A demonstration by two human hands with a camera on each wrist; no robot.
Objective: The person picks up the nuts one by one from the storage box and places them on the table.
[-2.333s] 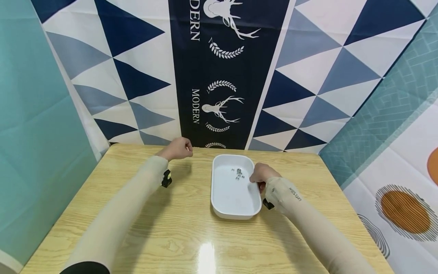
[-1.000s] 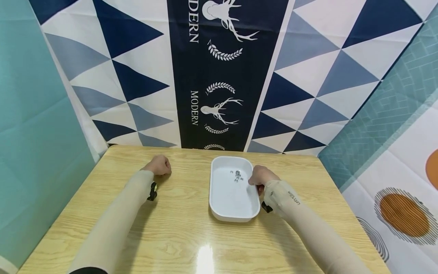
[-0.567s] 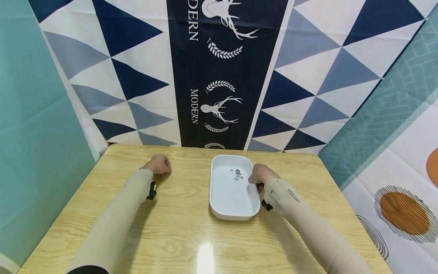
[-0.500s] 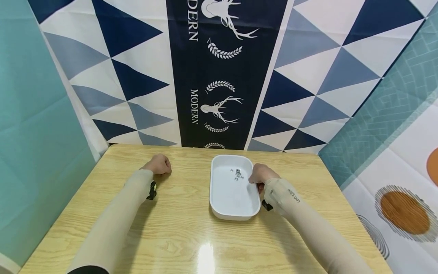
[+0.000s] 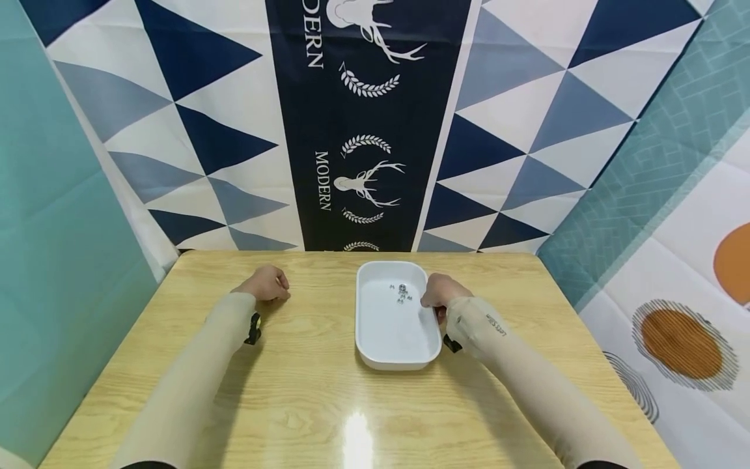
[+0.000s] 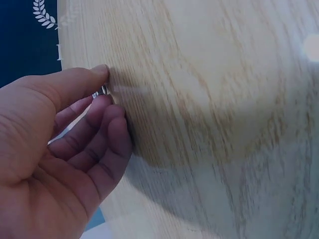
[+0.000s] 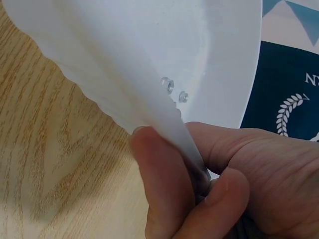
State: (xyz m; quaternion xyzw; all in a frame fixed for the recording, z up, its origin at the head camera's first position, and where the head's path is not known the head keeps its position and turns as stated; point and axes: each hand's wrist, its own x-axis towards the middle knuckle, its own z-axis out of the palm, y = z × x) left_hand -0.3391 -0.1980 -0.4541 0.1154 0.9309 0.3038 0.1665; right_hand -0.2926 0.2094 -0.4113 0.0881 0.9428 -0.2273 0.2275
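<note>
At the table's back left, my left hand (image 5: 265, 284) is close over the wood. Its thumb and fingers pinch a small shiny metal nut (image 6: 100, 91), mostly covered by the fingertips. My right hand (image 5: 443, 290) grips the right side wall of a white plastic tub (image 5: 391, 333), thumb and fingers on either side of it. Toward the tub's far end lie several small metal nuts (image 5: 402, 292). Two of these nuts (image 7: 168, 84) show behind the wall in the right wrist view.
The light wood table (image 5: 316, 404) ends at a patterned cloth wall (image 5: 360, 117) just behind the tub. A teal cloth (image 5: 76, 273) borders the left side, and a printed cloth (image 5: 691, 339) hangs at the right.
Since the oldest frame, my left hand has moved left and nearer, down to the table, away from the tub. My right hand stays on the tub's wall. The head view has shifted slightly.
</note>
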